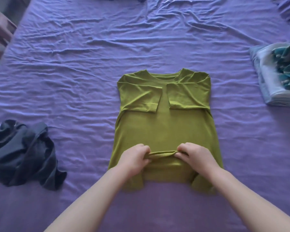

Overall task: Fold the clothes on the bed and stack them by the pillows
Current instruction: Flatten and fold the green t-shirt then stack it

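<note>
Tee [166, 128] is olive-green, plain all over, no print; collar and sleeve hems same shade. Bed sheet [90, 64] is solid lilac-purple w/ no pattern (creases read as darker violet lines). Crumpled garment [22, 153] at left edge is dark navy-charcoal, plain, w/ a tiny silvery bit near its top. Folded stack [266, 77] at right edge: pale white-blue fabric underneath, and on top a teal and dark-green piece w/ light wavy streaks. Furniture [0, 30] at top left looks reddish-brown, blurred.

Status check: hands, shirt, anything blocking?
Left hand and right hand both pinch a ridge low on the green T-shirt. Sleeves folded in. Dark garment lies apart, left.
</note>
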Demonstrator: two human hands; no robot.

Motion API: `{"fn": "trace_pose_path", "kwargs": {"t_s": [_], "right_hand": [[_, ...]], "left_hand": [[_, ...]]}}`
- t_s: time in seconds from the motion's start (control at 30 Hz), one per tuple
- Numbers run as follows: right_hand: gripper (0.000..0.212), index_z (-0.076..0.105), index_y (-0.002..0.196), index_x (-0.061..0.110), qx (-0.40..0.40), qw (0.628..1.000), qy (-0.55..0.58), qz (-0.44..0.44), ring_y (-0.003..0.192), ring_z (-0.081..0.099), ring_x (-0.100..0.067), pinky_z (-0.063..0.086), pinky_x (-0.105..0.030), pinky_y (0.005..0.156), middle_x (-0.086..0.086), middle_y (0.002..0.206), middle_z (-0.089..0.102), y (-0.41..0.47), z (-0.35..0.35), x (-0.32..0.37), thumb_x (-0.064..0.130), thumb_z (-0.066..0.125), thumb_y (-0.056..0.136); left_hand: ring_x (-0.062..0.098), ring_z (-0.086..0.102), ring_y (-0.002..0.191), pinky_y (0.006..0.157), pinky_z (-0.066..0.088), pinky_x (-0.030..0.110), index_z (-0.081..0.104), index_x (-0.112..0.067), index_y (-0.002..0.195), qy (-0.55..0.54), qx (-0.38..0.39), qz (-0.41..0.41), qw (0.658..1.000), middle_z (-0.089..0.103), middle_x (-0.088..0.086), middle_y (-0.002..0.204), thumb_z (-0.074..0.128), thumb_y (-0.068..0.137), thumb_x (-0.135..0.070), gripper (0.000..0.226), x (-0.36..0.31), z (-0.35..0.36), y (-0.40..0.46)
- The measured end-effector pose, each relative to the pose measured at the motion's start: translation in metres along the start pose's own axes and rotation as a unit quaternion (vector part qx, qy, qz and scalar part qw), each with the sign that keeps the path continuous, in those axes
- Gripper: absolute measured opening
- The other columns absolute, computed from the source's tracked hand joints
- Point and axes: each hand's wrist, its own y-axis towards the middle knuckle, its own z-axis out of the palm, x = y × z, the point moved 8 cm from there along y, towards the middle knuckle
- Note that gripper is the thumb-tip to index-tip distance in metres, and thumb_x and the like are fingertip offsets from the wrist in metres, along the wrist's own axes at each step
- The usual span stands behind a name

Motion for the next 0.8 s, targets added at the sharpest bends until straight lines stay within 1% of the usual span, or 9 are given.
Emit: {"fn": "trace_pose_path", "kwargs": {"t_s": [0.07, 0.17, 0.23, 0.3, 0.4, 0.5, 0.63, 0.7, 0.8], "right_hand": [[0.022, 0.066, 0.096, 0.018, 0.006, 1.0, 0.015, -0.013, 0.089, 0.061, -0.019, 0.045, -0.033, 0.072, 0.0, 0.092, 0.064, 0.024, -0.018, -0.011, 0.038, 0.061, 0.087], [0.017, 0.068, 0.099, 0.011, -0.019, 0.996, 0.091, -0.008, 0.089, 0.061, -0.023, 0.046, -0.032, 0.077, -0.005, 0.091, 0.064, 0.062, -0.053, -0.031, 0.023, 0.064, 0.087], [0.016, 0.066, 0.096, 0.015, -0.037, 0.996, 0.076, 0.017, 0.087, 0.059, -0.021, 0.044, -0.033, 0.071, -0.001, 0.088, 0.062, 0.084, -0.074, -0.048, 0.028, 0.062, 0.088], [0.02, 0.061, 0.091, 0.018, -0.022, 0.999, 0.009, 0.023, 0.084, 0.058, -0.019, 0.038, -0.03, 0.064, 0.003, 0.084, 0.06, 0.103, -0.083, -0.059, 0.037, 0.06, 0.088], [0.017, 0.062, 0.101, 0.019, 0.023, 0.999, -0.03, 0.015, 0.093, 0.058, -0.02, 0.041, -0.029, 0.07, 0.001, 0.095, 0.061, 0.125, -0.084, -0.071, 0.03, 0.058, 0.089], [0.015, 0.067, 0.101, 0.021, -0.001, 0.995, 0.08, 0.054, 0.089, 0.059, -0.018, 0.045, -0.027, 0.074, 0.001, 0.096, 0.066, 0.147, -0.097, -0.084, 0.021, 0.063, 0.086], [0.01, 0.067, 0.085, 0.03, -0.032, 0.952, 0.288, 0.102, 0.082, 0.06, -0.017, 0.039, -0.008, 0.066, 0.0, 0.085, 0.069, 0.187, -0.111, -0.091, 0.02, 0.067, 0.085], [0.006, 0.07, 0.089, 0.027, -0.045, 0.949, 0.293, 0.105, 0.085, 0.06, -0.014, 0.04, -0.011, 0.067, 0.003, 0.086, 0.069, 0.209, -0.118, -0.091, 0.023, 0.068, 0.084], [0.018, 0.069, 0.101, 0.023, -0.052, 0.968, 0.22, 0.107, 0.09, 0.061, -0.013, 0.041, -0.021, 0.073, 0.005, 0.089, 0.066, 0.237, -0.118, -0.09, 0.027, 0.068, 0.083]], "left_hand": [[0.018, 0.057, 0.102, 0.078, 0.044, 0.03, 0.064, -0.022, 0.106, -0.017, -0.032, -0.027, 0.999, 0.061, -0.002, 0.104, 0.06, 0.088, -0.027, 0.019, 0.009, -0.024, 0.021], [0.017, 0.061, 0.094, 0.076, 0.042, 0.023, 0.07, -0.018, 0.102, -0.145, -0.096, -0.082, 0.981, 0.068, -0.002, 0.095, 0.062, 0.088, -0.015, 0.017, 0.019, -0.062, 0.055], [0.017, 0.062, 0.091, 0.072, 0.04, 0.021, 0.071, -0.019, 0.102, -0.181, -0.118, -0.112, 0.97, 0.067, -0.003, 0.091, 0.062, 0.088, -0.014, 0.017, 0.021, -0.084, 0.079], [0.017, 0.061, 0.094, 0.079, 0.045, 0.026, 0.07, -0.02, 0.104, -0.153, -0.12, -0.128, 0.972, 0.068, -0.002, 0.097, 0.062, 0.088, -0.015, 0.018, 0.024, -0.099, 0.1], [0.018, 0.06, 0.102, 0.088, 0.048, 0.034, 0.07, -0.022, 0.104, -0.084, -0.097, -0.158, 0.979, 0.068, -0.001, 0.106, 0.063, 0.087, -0.019, 0.019, 0.033, -0.111, 0.124], [0.016, 0.061, 0.099, 0.087, 0.049, 0.033, 0.071, -0.023, 0.099, -0.103, -0.101, -0.187, 0.972, 0.068, -0.003, 0.101, 0.066, 0.085, -0.022, 0.015, 0.044, -0.125, 0.146], [0.014, 0.062, 0.093, 0.081, 0.045, 0.025, 0.069, -0.019, 0.1, -0.2, -0.107, -0.175, 0.958, 0.066, -0.004, 0.092, 0.059, 0.09, -0.014, 0.015, 0.05, -0.141, 0.18], [0.016, 0.06, 0.094, 0.079, 0.042, 0.025, 0.067, -0.019, 0.101, -0.197, -0.121, -0.18, 0.956, 0.065, -0.004, 0.092, 0.057, 0.092, -0.018, 0.013, 0.055, -0.149, 0.197], [0.018, 0.059, 0.099, 0.083, 0.045, 0.029, 0.066, -0.019, 0.099, -0.136, -0.139, -0.206, 0.959, 0.065, -0.002, 0.097, 0.061, 0.09, -0.027, 0.013, 0.064, -0.152, 0.22]]}}
